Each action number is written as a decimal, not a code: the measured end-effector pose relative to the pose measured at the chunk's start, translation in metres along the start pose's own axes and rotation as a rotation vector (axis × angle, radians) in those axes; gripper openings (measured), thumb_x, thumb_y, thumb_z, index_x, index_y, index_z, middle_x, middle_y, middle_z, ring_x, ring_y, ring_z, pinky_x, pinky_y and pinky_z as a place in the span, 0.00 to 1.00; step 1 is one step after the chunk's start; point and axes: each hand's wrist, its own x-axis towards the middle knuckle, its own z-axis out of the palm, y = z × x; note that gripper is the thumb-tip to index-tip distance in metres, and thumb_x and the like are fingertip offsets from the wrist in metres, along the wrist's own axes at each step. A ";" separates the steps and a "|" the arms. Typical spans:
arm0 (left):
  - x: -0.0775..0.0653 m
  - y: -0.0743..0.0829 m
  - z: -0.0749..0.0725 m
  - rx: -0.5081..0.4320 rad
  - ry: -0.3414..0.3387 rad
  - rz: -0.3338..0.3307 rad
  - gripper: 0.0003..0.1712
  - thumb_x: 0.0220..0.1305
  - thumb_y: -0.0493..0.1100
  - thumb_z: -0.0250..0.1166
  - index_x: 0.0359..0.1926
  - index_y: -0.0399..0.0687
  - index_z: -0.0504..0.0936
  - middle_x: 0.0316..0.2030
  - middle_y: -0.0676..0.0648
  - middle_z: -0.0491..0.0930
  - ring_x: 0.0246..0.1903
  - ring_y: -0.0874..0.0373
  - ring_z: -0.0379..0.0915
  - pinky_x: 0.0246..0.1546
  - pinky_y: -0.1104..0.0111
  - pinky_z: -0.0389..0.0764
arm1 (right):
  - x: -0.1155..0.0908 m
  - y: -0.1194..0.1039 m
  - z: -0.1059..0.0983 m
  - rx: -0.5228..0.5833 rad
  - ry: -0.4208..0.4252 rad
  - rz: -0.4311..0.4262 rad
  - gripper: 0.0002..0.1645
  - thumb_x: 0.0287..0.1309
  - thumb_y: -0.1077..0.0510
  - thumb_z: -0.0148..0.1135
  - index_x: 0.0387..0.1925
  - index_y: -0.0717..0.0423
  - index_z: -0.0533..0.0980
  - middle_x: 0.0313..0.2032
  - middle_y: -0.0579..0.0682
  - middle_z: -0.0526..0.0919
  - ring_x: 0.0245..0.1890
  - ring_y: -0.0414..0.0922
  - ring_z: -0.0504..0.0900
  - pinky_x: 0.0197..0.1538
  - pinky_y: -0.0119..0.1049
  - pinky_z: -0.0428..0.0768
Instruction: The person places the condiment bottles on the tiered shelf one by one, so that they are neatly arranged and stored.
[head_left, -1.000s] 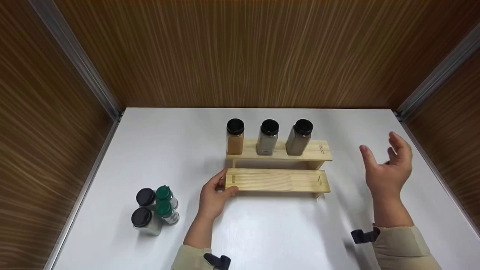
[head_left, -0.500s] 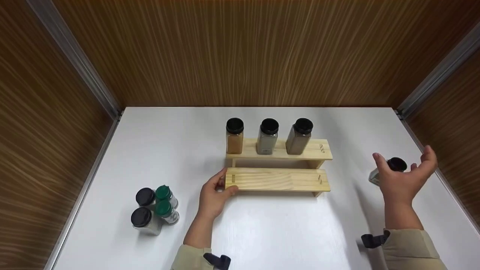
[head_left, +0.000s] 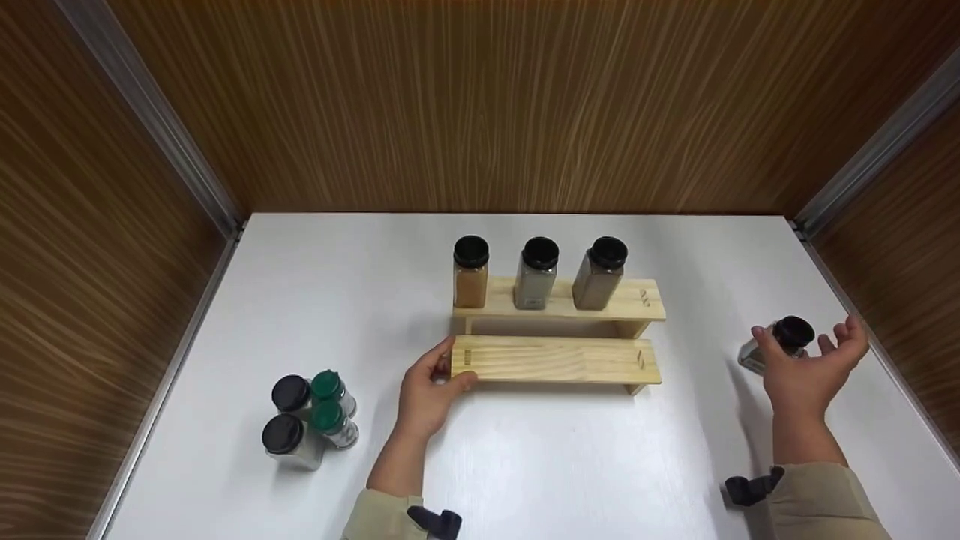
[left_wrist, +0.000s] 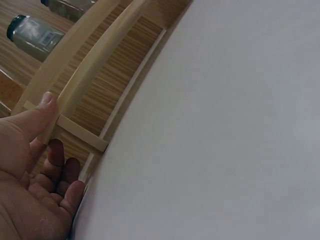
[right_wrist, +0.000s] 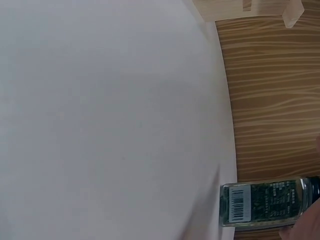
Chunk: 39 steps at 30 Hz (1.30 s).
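A two-tier wooden spice rack (head_left: 555,360) stands mid-table. Its upper tier bears three black-capped spice jars: an orange-brown one (head_left: 471,285), a pale grey one (head_left: 535,289) and a darker one (head_left: 596,285). My left hand (head_left: 427,394) grips the lower tier's left end, thumb on top; in the left wrist view the thumb (left_wrist: 40,110) presses the wood. At the right, my right hand (head_left: 808,379) spreads around a black-capped jar (head_left: 754,358), thumb at its left side and fingers apart from the cap. Green flakes and a barcode label show on this jar (right_wrist: 262,202) in the right wrist view.
At the left of the white table (head_left: 187,450) several jars cluster: two with black caps, one in front (head_left: 292,442), and two with green caps, one nearer (head_left: 337,427). Wood-grain panels (head_left: 487,112) wall the back and sides.
My right hand has moved right and down to the jar at the right, its thumb closing in on the jar's side. The left hand keeps its grip on the rack.
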 end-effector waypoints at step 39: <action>-0.001 0.000 -0.001 0.002 -0.017 0.020 0.42 0.60 0.37 0.80 0.74 0.36 0.73 0.38 0.46 0.81 0.43 0.53 0.75 0.46 0.65 0.76 | 0.010 0.030 -0.002 -0.175 -0.097 0.150 0.61 0.61 0.63 0.73 0.83 0.43 0.44 0.80 0.58 0.55 0.78 0.50 0.58 0.74 0.39 0.67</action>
